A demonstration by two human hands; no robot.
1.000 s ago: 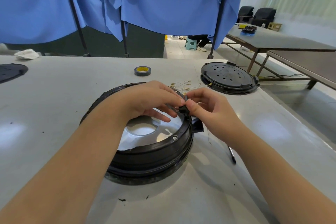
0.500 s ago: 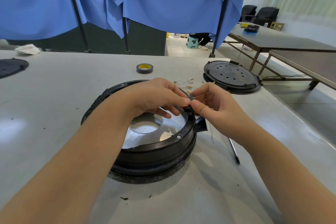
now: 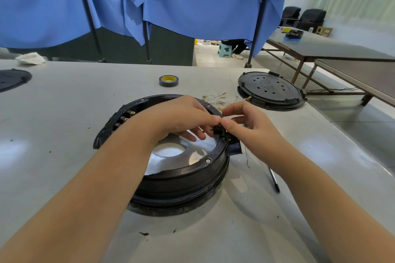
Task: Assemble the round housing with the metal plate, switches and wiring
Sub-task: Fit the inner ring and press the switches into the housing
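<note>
both hands pinching switch, housing rim

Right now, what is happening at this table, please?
A person is assembling a round black housing that sits on the grey table. Both hands, the left hand and the right hand, pinch a small black part at the housing's right rim. A shiny metal plate lies inside. Loose wires and a tape roll lie beyond.
</note>
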